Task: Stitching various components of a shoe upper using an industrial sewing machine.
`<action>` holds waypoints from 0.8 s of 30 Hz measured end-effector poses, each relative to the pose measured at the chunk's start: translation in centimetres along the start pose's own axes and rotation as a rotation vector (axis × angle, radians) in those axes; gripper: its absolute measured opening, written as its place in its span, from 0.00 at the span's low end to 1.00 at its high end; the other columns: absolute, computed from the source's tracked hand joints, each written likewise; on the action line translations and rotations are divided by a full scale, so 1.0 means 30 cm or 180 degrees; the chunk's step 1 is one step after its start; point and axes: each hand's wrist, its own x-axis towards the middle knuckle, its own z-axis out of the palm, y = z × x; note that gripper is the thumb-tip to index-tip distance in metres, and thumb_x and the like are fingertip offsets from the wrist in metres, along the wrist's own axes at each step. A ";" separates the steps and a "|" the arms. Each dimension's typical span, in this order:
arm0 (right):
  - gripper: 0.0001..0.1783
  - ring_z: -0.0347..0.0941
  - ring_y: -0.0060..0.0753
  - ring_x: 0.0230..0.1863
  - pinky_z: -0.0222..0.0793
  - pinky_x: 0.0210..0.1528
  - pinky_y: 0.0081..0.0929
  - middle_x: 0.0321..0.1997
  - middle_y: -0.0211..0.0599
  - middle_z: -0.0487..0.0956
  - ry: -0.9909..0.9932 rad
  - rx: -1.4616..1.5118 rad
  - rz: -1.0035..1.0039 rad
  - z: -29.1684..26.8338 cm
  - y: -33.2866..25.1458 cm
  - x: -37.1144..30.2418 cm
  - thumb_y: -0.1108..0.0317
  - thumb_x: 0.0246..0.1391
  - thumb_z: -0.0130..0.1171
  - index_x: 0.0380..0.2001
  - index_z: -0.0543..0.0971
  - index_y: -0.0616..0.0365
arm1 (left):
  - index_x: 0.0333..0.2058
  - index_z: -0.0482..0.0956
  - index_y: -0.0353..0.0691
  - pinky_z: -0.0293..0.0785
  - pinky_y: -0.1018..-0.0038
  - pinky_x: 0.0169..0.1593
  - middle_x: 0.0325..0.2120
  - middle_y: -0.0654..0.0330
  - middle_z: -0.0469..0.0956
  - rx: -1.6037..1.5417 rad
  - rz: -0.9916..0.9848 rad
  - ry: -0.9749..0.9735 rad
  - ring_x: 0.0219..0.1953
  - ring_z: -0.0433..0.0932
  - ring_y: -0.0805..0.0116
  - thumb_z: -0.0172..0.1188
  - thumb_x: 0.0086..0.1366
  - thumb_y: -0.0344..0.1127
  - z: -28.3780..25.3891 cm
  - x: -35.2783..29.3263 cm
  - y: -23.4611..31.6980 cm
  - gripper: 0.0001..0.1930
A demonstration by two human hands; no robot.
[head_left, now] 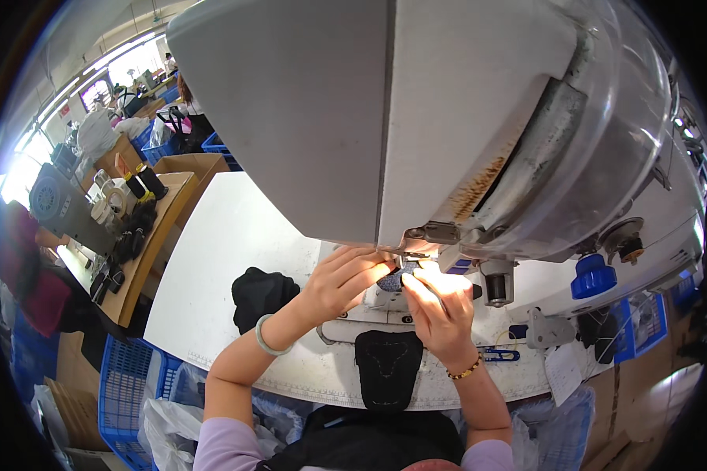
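A large white sewing machine [322, 118] fills the upper middle of the view. Below its head, by the lit needle area, I pinch a small dark grey speckled fabric piece [390, 280] from both sides. My left hand [338, 281] has its fingers closed at the left edge of the piece, close to the needle. Strong light washes out part of my right hand [444, 310], whose fingertips press on the right edge. A black padded fabric piece [388, 370] with stitched lines lies nearer to me. Left of my left hand sits a pile of black fabric pieces [261, 298].
Blue-handled thread snips [499, 355] and a paper slip [562, 375] lie on the white table [192, 294] at right. A blue knob [593, 276] hangs from the machine. Blue baskets [126, 392] stand below the table. Thread cones [151, 180] crowd a side bench, where another person [35, 267] is.
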 end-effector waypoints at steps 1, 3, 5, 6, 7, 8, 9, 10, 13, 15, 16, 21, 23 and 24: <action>0.17 0.74 0.30 0.38 0.66 0.42 0.30 0.38 0.26 0.77 0.0005 -0.0004 0.0000 0.002 0.004 0.001 0.72 0.42 0.65 0.40 0.80 0.50 | 0.36 0.75 0.32 0.74 0.66 0.44 0.36 0.55 0.77 0.0007 -0.0026 0.0036 0.41 0.77 0.56 0.58 0.40 0.18 0.003 -0.003 -0.005 0.19; 0.17 0.73 0.31 0.36 0.65 0.41 0.31 0.37 0.27 0.78 0.0041 0.0141 0.0109 0.006 0.012 0.007 0.71 0.44 0.64 0.42 0.80 0.49 | 0.35 0.76 0.34 0.74 0.68 0.42 0.35 0.56 0.77 0.0020 -0.0046 0.0064 0.40 0.77 0.58 0.58 0.40 0.18 0.015 -0.021 -0.020 0.18; 0.14 0.72 0.26 0.38 0.62 0.41 0.25 0.41 0.30 0.78 0.0038 0.0145 0.0080 0.005 0.023 0.008 0.73 0.44 0.64 0.39 0.80 0.55 | 0.34 0.79 0.38 0.74 0.71 0.38 0.33 0.58 0.79 -0.0199 -0.0439 0.0305 0.36 0.78 0.61 0.60 0.41 0.17 0.032 -0.036 -0.040 0.17; 0.14 0.72 0.27 0.38 0.62 0.41 0.25 0.41 0.30 0.78 0.0013 0.0196 0.0104 0.006 0.029 0.005 0.73 0.45 0.64 0.39 0.80 0.55 | 0.31 0.80 0.40 0.73 0.73 0.34 0.32 0.60 0.80 -0.0329 -0.0824 0.0385 0.33 0.78 0.64 0.61 0.42 0.17 0.039 -0.030 -0.039 0.15; 0.15 0.72 0.27 0.38 0.62 0.41 0.25 0.41 0.31 0.78 -0.0013 0.0247 0.0128 0.008 0.034 0.001 0.73 0.45 0.64 0.39 0.80 0.56 | 0.31 0.80 0.40 0.73 0.73 0.34 0.32 0.60 0.80 -0.0333 -0.0815 0.0374 0.33 0.78 0.64 0.61 0.42 0.17 0.038 -0.028 -0.042 0.15; 0.15 0.72 0.27 0.38 0.62 0.41 0.25 0.41 0.31 0.78 -0.0002 0.0240 0.0134 0.009 0.037 -0.004 0.73 0.45 0.64 0.39 0.80 0.56 | 0.31 0.81 0.40 0.73 0.73 0.34 0.32 0.60 0.80 -0.0467 -0.0865 0.0302 0.34 0.78 0.64 0.61 0.43 0.18 0.034 -0.025 -0.045 0.14; 0.15 0.72 0.27 0.38 0.62 0.41 0.25 0.41 0.31 0.78 -0.0024 0.0281 0.0183 0.011 0.039 -0.009 0.73 0.45 0.64 0.39 0.80 0.56 | 0.30 0.81 0.40 0.73 0.74 0.34 0.32 0.60 0.80 -0.0599 -0.0917 0.0232 0.34 0.78 0.64 0.61 0.43 0.18 0.029 -0.023 -0.048 0.14; 0.15 0.72 0.27 0.38 0.63 0.42 0.25 0.41 0.32 0.78 -0.0048 0.0322 0.0229 0.011 0.039 -0.012 0.73 0.45 0.64 0.40 0.80 0.56 | 0.30 0.81 0.40 0.73 0.74 0.34 0.32 0.60 0.80 -0.0604 -0.0908 0.0232 0.34 0.78 0.64 0.61 0.43 0.18 0.023 -0.021 -0.052 0.14; 0.15 0.73 0.37 0.36 0.67 0.39 0.32 0.36 0.31 0.77 0.0107 0.0347 0.0112 0.011 0.044 0.005 0.72 0.44 0.64 0.39 0.80 0.51 | 0.30 0.82 0.42 0.74 0.74 0.34 0.32 0.61 0.80 -0.0379 -0.0436 0.0205 0.33 0.78 0.64 0.62 0.44 0.21 0.009 -0.017 -0.064 0.12; 0.14 0.72 0.34 0.39 0.66 0.42 0.30 0.39 0.32 0.77 0.0061 0.0264 0.0031 0.006 0.035 0.004 0.73 0.44 0.64 0.39 0.80 0.54 | 0.31 0.82 0.42 0.74 0.73 0.35 0.33 0.61 0.80 -0.0346 -0.0358 0.0049 0.34 0.78 0.65 0.62 0.44 0.24 -0.007 -0.016 -0.065 0.12; 0.14 0.72 0.32 0.41 0.64 0.45 0.29 0.41 0.32 0.77 0.0029 0.0171 -0.0026 0.004 0.028 0.003 0.75 0.44 0.63 0.38 0.79 0.57 | 0.31 0.82 0.42 0.74 0.73 0.35 0.33 0.61 0.80 -0.0326 -0.0375 0.0077 0.34 0.78 0.65 0.62 0.44 0.24 -0.013 -0.018 -0.064 0.12; 0.18 0.70 0.24 0.38 0.65 0.42 0.24 0.42 0.21 0.75 0.0164 -0.0299 -0.0259 0.016 0.001 -0.024 0.68 0.43 0.66 0.41 0.79 0.45 | 0.32 0.82 0.42 0.75 0.72 0.40 0.34 0.61 0.79 -0.0333 -0.0203 -0.0147 0.38 0.77 0.65 0.61 0.44 0.24 -0.037 0.017 -0.046 0.13; 0.18 0.70 0.20 0.38 0.65 0.40 0.21 0.42 0.18 0.75 0.0177 -0.0380 -0.0470 0.025 -0.003 -0.019 0.67 0.42 0.66 0.41 0.79 0.43 | 0.33 0.81 0.42 0.75 0.71 0.41 0.34 0.62 0.79 -0.0234 -0.0181 -0.0223 0.39 0.77 0.65 0.60 0.44 0.23 -0.050 0.021 -0.037 0.14; 0.16 0.69 0.32 0.42 0.65 0.46 0.30 0.42 0.28 0.73 0.0052 -0.0135 -0.0483 0.017 -0.016 -0.006 0.72 0.40 0.68 0.37 0.79 0.53 | 0.33 0.81 0.42 0.76 0.71 0.42 0.34 0.63 0.79 -0.0133 -0.0164 -0.0303 0.39 0.77 0.65 0.59 0.44 0.22 -0.056 0.021 -0.032 0.15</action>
